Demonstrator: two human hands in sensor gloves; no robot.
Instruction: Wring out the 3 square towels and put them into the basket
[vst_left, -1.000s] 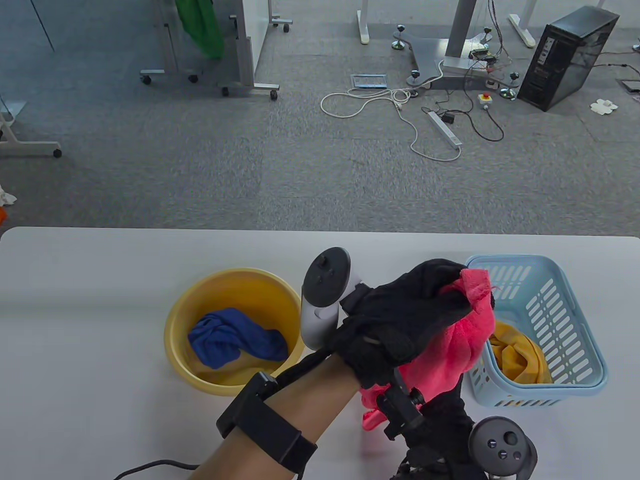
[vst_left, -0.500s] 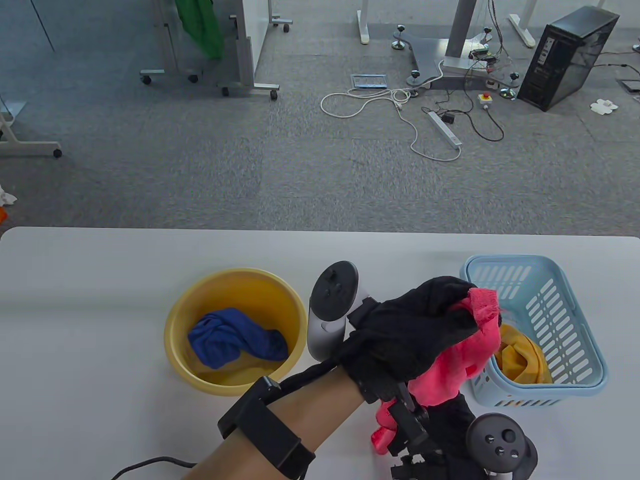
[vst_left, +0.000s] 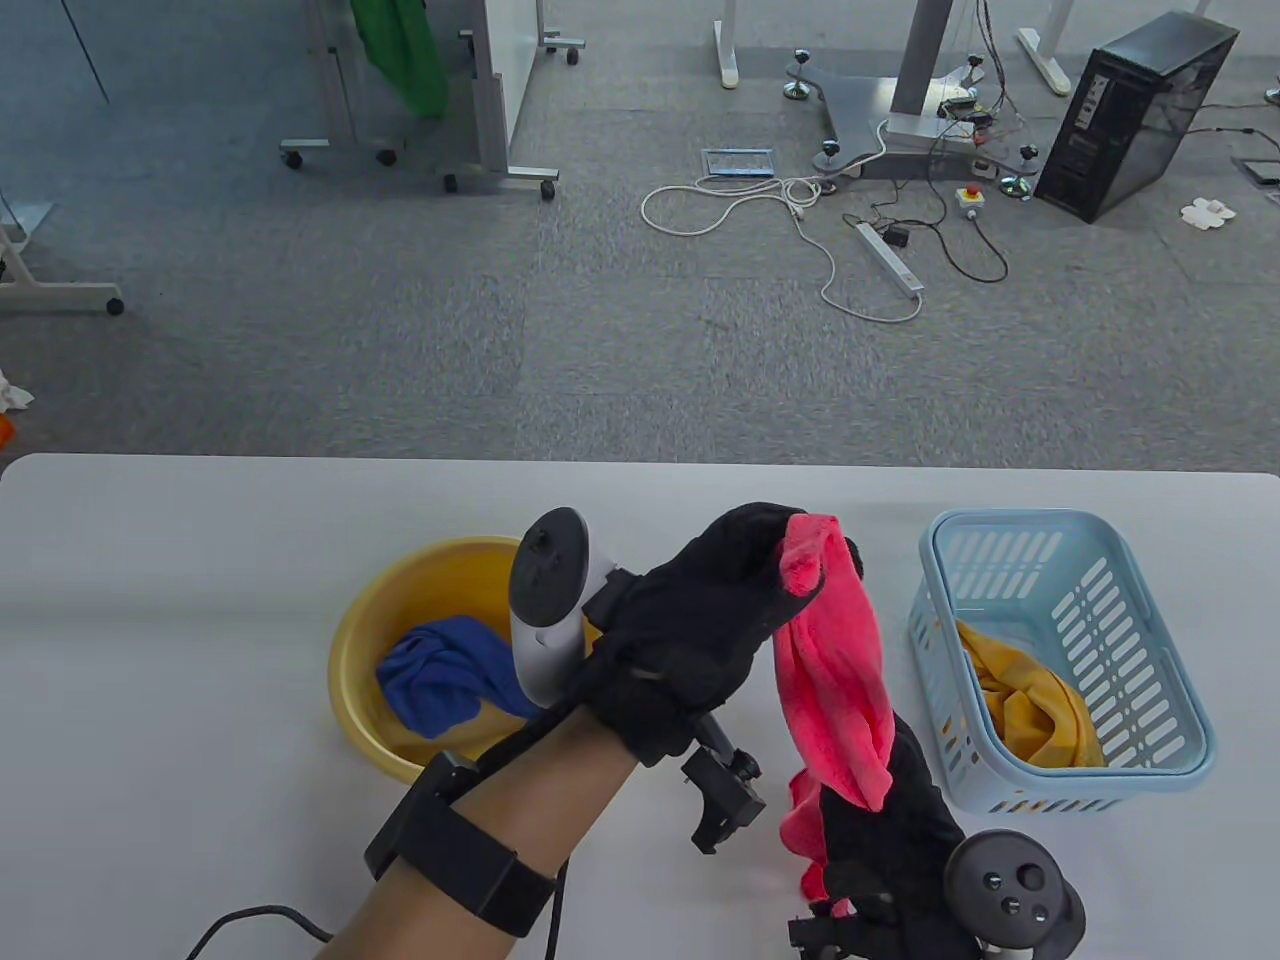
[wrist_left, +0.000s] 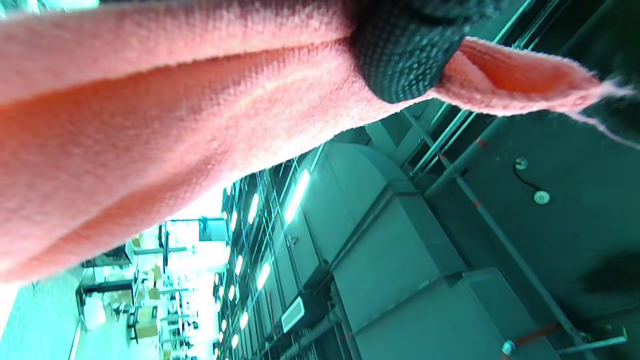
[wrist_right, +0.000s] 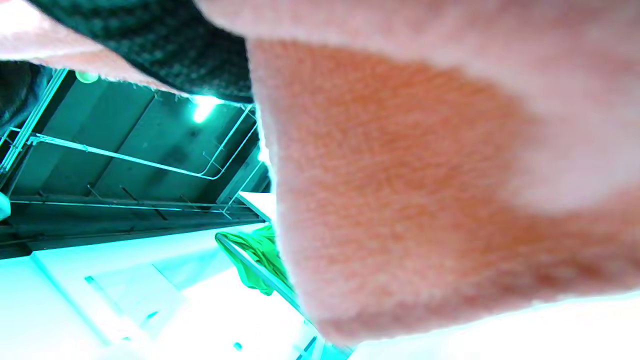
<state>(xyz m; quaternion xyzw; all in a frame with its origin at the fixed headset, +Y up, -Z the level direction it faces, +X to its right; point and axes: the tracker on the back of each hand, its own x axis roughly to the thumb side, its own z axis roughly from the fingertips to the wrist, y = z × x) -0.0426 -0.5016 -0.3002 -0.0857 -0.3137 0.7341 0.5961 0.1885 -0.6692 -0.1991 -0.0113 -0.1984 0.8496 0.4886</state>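
Observation:
A pink towel (vst_left: 835, 670) hangs stretched between my two hands above the table. My left hand (vst_left: 760, 550) grips its upper end, raised between the bowl and the basket. My right hand (vst_left: 880, 800) grips its lower end near the table's front edge. The same pink towel (wrist_left: 150, 125) fills the left wrist view, a gloved finger (wrist_left: 405, 55) curled over it, and the pink towel (wrist_right: 425, 175) also fills the right wrist view. A blue towel (vst_left: 445, 675) lies in the yellow bowl (vst_left: 355, 640). A yellow towel (vst_left: 1020, 705) lies in the light blue basket (vst_left: 1150, 640).
The bowl sits left of centre on the white table (vst_left: 180, 620), the basket at the right. A black cable (vst_left: 250, 925) trails from the left forearm at the front edge. Beyond the table's far edge is carpeted floor with cables and furniture legs.
My left hand has swung left, away from the basket, and pulled the pink towel out long between the hands. The right hand keeps hold of the lower end. The basket sits slightly further left.

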